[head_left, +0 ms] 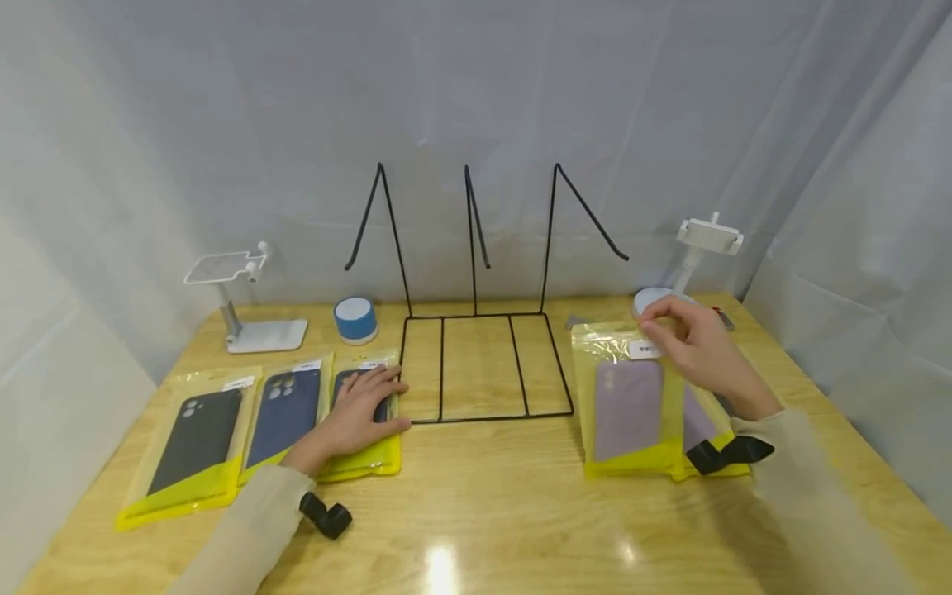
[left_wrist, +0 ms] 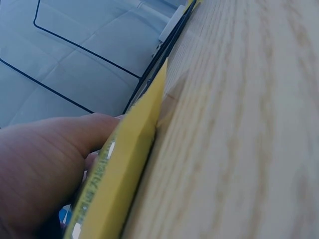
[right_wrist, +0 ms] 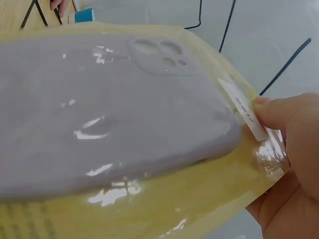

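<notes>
Wooden surface (head_left: 483, 496) with white sheets behind, a black wire rack (head_left: 476, 364) in the middle near the back edge. Right hand (head_left: 699, 347) near the right edge, pinching the top of a yellow bag with a purple phone case (head_left: 628, 409) inside, its top lifted off the surface. Left hand (head_left: 357, 417) flat and open on a dark blue case bag (head_left: 364, 430), beside two more case bags (head_left: 238, 430) by the left edge.

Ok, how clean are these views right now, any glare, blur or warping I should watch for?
Head view: a bright lamp glare on the table near the front edge, and wide-angle bending at the sides. Left wrist view: the yellow packet edge and left hand sit too close, soft and blurred. Right wrist view: shiny glints on the lilac case packet, right hand pinching its top.
</notes>
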{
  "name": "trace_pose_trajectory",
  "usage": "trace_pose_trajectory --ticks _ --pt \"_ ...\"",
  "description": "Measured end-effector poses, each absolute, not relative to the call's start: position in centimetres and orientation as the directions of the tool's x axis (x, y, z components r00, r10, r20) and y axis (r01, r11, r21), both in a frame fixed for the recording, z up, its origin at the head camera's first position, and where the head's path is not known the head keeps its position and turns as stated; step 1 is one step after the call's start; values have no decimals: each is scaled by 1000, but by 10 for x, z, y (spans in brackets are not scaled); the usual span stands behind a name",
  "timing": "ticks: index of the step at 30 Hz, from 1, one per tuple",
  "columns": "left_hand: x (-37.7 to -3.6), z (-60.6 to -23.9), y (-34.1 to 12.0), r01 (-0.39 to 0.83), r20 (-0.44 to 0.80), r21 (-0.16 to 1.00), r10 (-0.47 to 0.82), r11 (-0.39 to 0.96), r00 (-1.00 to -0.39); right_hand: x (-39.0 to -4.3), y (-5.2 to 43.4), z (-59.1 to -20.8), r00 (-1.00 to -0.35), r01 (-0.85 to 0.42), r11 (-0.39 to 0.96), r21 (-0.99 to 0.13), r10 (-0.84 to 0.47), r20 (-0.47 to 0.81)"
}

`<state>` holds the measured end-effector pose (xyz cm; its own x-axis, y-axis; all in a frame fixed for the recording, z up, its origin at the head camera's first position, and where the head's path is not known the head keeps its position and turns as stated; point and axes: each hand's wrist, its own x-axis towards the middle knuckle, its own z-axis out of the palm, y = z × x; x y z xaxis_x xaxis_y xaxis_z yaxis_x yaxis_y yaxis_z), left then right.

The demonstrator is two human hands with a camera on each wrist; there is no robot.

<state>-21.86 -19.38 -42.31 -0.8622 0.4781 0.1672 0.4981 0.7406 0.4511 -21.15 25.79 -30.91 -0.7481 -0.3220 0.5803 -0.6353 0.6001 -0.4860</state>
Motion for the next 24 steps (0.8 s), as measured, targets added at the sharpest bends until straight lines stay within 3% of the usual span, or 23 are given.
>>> trace_pose_trajectory --ticks 17,24 --pt "-219 -428 -194 500 173 451 477 739 -862 -192 248 -242 -454 -810 568 -147 -449 769" --pt "-220 -428 -194 504 183 451 476 736 -860 -189 241 -216 -428 -807 585 -86 -478 767"
